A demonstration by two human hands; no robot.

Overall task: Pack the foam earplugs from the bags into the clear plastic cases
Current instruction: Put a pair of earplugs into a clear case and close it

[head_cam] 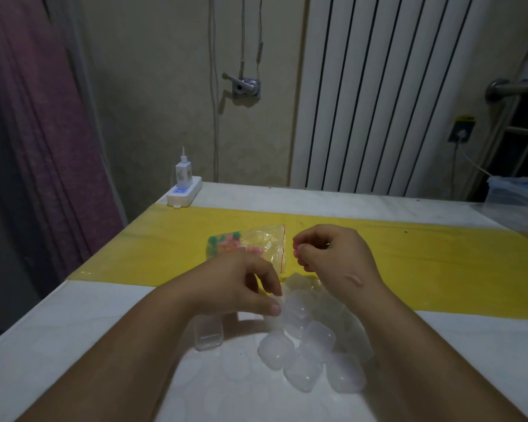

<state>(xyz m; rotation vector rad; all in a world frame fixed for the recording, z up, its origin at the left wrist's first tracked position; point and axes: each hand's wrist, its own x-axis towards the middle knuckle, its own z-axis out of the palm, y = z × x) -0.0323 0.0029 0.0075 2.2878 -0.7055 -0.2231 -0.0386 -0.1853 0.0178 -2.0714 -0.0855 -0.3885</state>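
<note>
As left hand [241, 283] pinches clear case [282, 303], right hand [333, 254] pinches pink earplug [296, 245], mostly hidden.

Both forearms [128, 345] are bare, with a raised mark [355, 280] behind the right hand [333, 251].

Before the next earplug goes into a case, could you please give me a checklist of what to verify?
1. Earplug in hand: right hand pinches a pink earplug. Ok.
2. Case held: left hand grips a clear plastic case. Ok.
3. That case's lid open: cannot tell.
4. Earplug bag close by on the yellow mat. Ok.
5. Bag's zip open: cannot tell.
6. Pile of clear cases near both hands. Ok.
</note>
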